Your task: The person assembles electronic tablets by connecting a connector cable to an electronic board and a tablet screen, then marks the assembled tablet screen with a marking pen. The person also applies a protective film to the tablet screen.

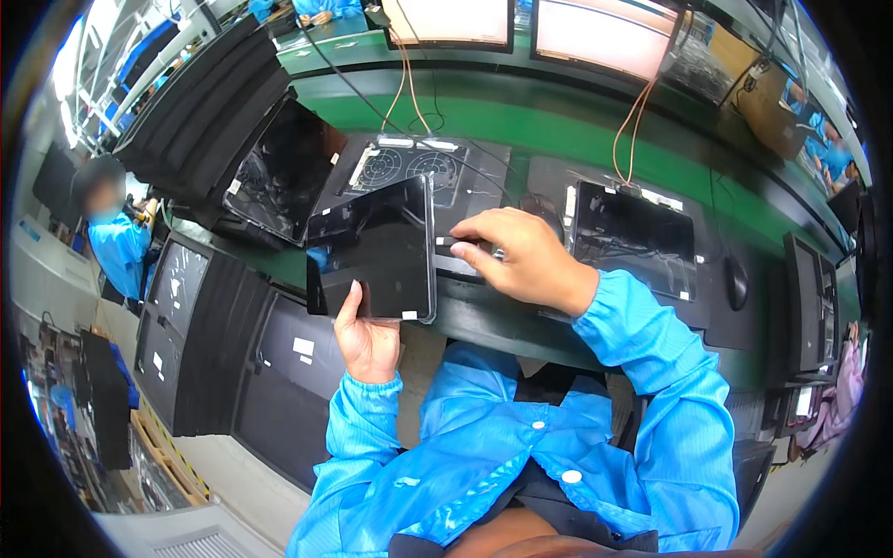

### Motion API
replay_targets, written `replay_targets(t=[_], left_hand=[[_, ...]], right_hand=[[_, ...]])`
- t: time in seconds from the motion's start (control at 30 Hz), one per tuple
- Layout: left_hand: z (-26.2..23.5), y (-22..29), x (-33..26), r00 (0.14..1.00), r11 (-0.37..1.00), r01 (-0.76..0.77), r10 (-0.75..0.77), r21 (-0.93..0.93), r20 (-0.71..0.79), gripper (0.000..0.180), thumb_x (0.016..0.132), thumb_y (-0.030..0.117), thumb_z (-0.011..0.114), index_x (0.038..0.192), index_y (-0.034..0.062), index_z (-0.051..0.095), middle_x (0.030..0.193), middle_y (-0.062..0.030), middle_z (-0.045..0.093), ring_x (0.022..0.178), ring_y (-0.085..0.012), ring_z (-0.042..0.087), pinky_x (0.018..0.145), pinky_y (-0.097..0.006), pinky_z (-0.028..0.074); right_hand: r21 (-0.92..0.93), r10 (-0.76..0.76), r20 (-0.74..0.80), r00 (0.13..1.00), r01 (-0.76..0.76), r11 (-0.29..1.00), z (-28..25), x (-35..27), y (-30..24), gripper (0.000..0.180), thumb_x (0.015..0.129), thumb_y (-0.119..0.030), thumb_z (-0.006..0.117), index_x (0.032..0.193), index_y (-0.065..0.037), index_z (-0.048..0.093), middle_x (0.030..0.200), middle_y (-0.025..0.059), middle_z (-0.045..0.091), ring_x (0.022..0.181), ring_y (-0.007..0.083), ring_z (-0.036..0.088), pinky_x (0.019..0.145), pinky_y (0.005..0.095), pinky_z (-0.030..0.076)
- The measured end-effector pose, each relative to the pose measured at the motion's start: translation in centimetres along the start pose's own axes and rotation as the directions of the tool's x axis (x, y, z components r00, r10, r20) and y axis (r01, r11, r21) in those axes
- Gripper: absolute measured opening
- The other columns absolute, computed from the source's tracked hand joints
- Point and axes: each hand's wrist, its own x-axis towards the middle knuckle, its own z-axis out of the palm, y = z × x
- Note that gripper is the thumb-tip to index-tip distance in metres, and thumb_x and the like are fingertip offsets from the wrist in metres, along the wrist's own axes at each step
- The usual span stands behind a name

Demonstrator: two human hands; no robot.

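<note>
My left hand grips a black flat tablet by its lower edge, with the thumb on the glass. The tablet is tilted up over the front edge of the bench, and its screen is dark with reflections. My right hand pinches a small dark cable plug with a light tip. That tip is close to the tablet's right side edge; I cannot tell whether it touches. A second dark tablet lies on the bench, right of my right hand.
A black fixture with two printed circles sits behind the held tablet. Black foam trays are stacked at left, more trays below. A mouse rests at right. Two lit monitors and hanging cables stand behind. A co-worker is at left.
</note>
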Motion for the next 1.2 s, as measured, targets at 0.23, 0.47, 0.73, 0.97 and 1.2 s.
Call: replay_targets(t=[0.23,0.47,0.73,0.97,1.2], left_hand=[[0.5,-1.1,-0.7,0.997,0.994,-0.048,0.054,0.1,-0.058,0.028,0.106,0.012,0.057,0.13,-0.0006,0.064,0.133,-0.0139,0.069,0.126,-0.0287,0.064,0.112,-0.046,0.05],[1.6,-0.6,1.0,0.998,0.962,-0.03,0.043,0.271,-0.044,0.031,0.105,0.013,0.058,0.133,-0.0013,0.061,0.136,-0.0148,0.067,0.126,-0.0297,0.064,0.112,-0.046,0.051],[1.5,-0.2,10.8,0.989,0.952,0.143,-0.143,0.271,-0.019,0.026,0.102,0.011,0.064,0.124,-0.0032,0.064,0.127,-0.0136,0.069,0.121,-0.0294,0.065,0.112,-0.045,0.047],[4.1,0.4,13.8,0.93,0.841,0.358,-0.359,0.405,-0.078,0.04,0.104,0.018,0.059,0.134,-0.0081,0.056,0.134,-0.0203,0.065,0.128,-0.0337,0.061,0.115,-0.049,0.048],[6.4,6.4,12.3,0.968,-0.285,0.159,-0.143,0.945,-0.206,0.051,0.089,0.035,0.084,0.121,-0.0008,0.068,0.126,-0.0211,0.067,0.104,-0.0295,0.07,0.094,-0.039,0.056]], right_hand=[[-0.032,0.02,0.039,0.999,-0.019,0.999,-0.1,-0.8,0.2,0.017,0.092,-0.015,0.077,0.104,-0.004,0.074,0.094,0.0136,0.074,0.087,0.032,0.071,0.077,0.0418,0.055],[-0.094,-0.028,0.151,0.988,0.042,0.995,0.0,-0.2,1.6,0.017,0.093,-0.016,0.074,0.103,-0.002,0.07,0.091,0.0147,0.072,0.089,0.0355,0.069,0.085,0.0447,0.053],[-0.406,0.039,0.103,0.994,0.006,0.914,1.7,0.6,4.2,0.089,0.083,-0.072,0.071,0.131,0.002,0.062,0.109,0.0212,0.07,0.111,0.0386,0.064,0.113,0.0616,0.037],[-0.456,0.214,0.114,0.97,-0.141,0.879,2.4,1.8,7.0,0.083,0.077,-0.069,0.076,0.124,-0.001,0.071,0.103,0.0205,0.071,0.101,0.0379,0.068,0.11,0.0601,0.04],[-0.589,0.267,0.28,0.922,-0.055,0.806,2.2,2.8,8.0,0.068,0.076,-0.062,0.078,0.109,-0.003,0.074,0.099,0.0187,0.071,0.104,0.036,0.069,0.107,0.0551,0.043]])
